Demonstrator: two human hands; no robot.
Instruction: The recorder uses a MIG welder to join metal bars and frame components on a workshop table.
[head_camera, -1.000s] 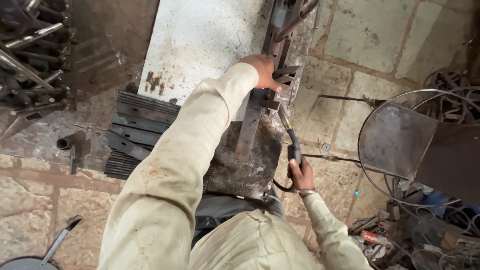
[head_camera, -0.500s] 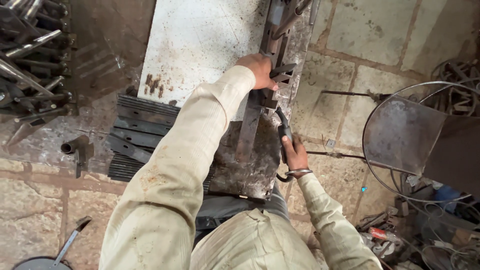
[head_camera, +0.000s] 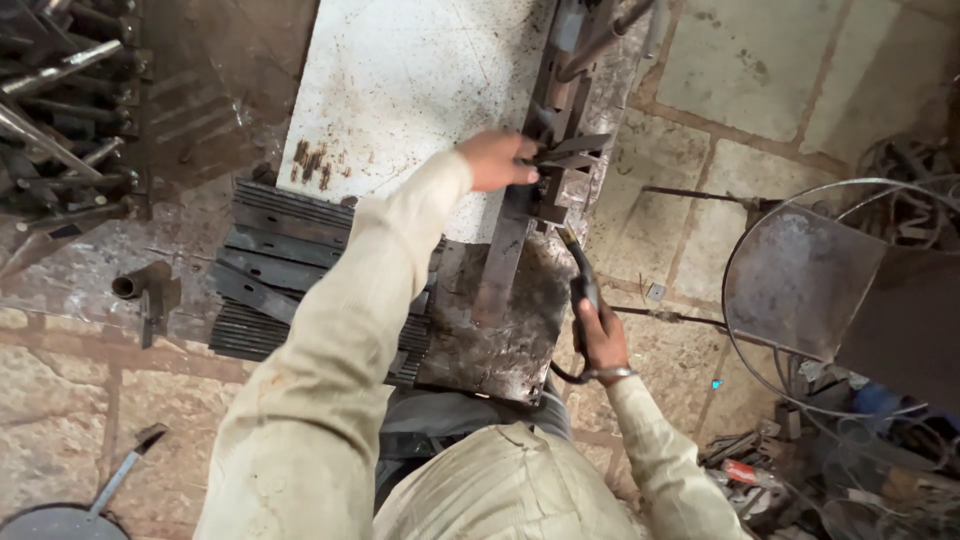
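My left hand (head_camera: 497, 158) reaches forward and grips a small flat metal piece (head_camera: 572, 150) lying across a long steel bar (head_camera: 527, 200) on the work plate. My right hand (head_camera: 598, 335) holds a dark welding torch (head_camera: 580, 275) by its handle, with the tip pointing up toward the joint beside the small piece. A black cable loops down from the torch under my wrist. The bar runs from the rusty plate (head_camera: 500, 340) near my body up along the edge of a white sheet (head_camera: 410, 90).
A stack of dark flat steel strips (head_camera: 270, 270) lies left of the plate. Metal rods and pipes (head_camera: 60, 120) fill the upper left. A round metal disc in a wire ring (head_camera: 800, 280) stands at the right, with scrap and cables (head_camera: 860, 460) below it. Stone floor surrounds everything.
My right hand has shifted with the torch, bringing its tip closer to the small piece. My left hand stays on the piece.
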